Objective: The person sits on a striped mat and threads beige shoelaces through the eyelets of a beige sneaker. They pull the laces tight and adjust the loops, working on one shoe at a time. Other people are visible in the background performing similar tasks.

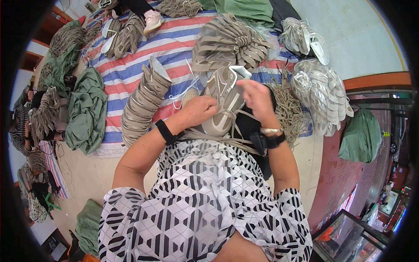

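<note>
A taupe and white sneaker [224, 94] rests upright at my lap, its toe toward me and its white-lined collar away. My left hand [201, 110] is closed at the shoe's left side, fingers curled against its upper. Just right of the collar is my right hand [258, 98], raised, its fingers bent inward and slightly blurred; what they pinch, if anything, is too small to make out. Flat beige laces [224, 114] cross the front of the shoe and trail over my lap. Behind my left hand, a perforated beige shoe part [190, 95] shows beside a loose white lace [176, 98].
A striped sheet [124, 74] covers the floor. On it lie a curved stack of shoe uppers [143, 102], a fanned bundle of uppers [231, 43] and green cloth [87, 111]. To the right are hanks of laces [288, 109] and plastic-wrapped pale soles [321, 96]. Other people sit at far left and top.
</note>
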Tool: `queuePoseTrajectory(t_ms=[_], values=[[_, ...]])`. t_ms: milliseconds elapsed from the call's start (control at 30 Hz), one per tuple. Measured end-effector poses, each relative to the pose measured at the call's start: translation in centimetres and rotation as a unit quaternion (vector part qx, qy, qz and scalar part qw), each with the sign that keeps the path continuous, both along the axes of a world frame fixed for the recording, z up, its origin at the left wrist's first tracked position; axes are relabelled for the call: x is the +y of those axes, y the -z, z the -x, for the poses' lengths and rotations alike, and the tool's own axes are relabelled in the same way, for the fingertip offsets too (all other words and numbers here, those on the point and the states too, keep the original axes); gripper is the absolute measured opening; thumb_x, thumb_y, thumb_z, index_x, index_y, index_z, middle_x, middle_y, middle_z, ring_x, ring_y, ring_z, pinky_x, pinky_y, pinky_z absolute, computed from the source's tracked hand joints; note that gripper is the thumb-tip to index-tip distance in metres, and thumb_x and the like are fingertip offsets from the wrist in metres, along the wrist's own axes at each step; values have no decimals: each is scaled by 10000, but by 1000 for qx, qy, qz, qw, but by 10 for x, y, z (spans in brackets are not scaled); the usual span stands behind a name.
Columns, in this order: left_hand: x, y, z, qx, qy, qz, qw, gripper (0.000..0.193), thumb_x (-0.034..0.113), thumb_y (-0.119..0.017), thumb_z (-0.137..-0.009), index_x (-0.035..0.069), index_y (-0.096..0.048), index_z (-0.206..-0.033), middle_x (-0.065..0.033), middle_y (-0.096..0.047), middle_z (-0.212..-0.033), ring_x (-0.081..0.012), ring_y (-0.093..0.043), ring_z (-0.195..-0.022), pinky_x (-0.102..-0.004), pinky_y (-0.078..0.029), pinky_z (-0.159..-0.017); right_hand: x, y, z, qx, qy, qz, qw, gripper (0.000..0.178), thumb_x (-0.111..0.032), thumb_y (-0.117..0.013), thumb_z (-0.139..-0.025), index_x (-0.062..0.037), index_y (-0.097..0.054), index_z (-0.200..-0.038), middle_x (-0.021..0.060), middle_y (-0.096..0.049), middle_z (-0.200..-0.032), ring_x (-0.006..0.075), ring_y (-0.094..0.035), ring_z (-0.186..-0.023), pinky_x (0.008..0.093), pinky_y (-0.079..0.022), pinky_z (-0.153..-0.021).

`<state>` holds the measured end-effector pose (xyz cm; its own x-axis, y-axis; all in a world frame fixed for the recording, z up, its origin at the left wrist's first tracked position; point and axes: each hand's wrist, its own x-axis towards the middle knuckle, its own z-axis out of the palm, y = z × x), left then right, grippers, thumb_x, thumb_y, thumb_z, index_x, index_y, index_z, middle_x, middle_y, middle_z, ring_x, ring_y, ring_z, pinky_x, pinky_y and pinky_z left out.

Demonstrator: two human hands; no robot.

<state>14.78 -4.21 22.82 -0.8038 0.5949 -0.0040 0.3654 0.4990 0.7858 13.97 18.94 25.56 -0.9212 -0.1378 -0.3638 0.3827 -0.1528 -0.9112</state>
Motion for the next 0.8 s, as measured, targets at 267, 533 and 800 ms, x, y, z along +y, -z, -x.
queuePoseTrajectory(t_ms=[267, 533, 800], values=[[-1, -2, -5, -72, -47, -17, 996, 285, 242, -534, -885, -11, -536, -755, -159, -534, -693, -300, -527, -640, -391, -418, -599, -5, 11, 4, 34, -163, -96, 981, 237, -209, -559, -940, -17, -653, -1041, -37, -518, -553, 19, -373, -401, 172, -267, -365], [18, -5, -15, 198, -39, 90, 975, 136, 183, -595, -797, 62, -612, -858, -143, -584, -810, -328, -598, -790, -421, -467, -643, -1, 2, -13, -60, -258, -109, 958, 305, -201, -558, -926, -36, -627, -1172, -15, -542, -530, 39, -417, -406, 196, -306, -386], [3, -8, 5, 15, 24, 2, 1000, 229, 215, -571, -853, 11, -562, -749, -182, -566, -730, -329, -573, -689, -388, -454, -634, -13, 4, -6, 301, -229, -248, 892, 219, -194, -542, -905, -23, -656, -831, 43, -545, -507, 126, -453, -389, 279, -376, -389]])
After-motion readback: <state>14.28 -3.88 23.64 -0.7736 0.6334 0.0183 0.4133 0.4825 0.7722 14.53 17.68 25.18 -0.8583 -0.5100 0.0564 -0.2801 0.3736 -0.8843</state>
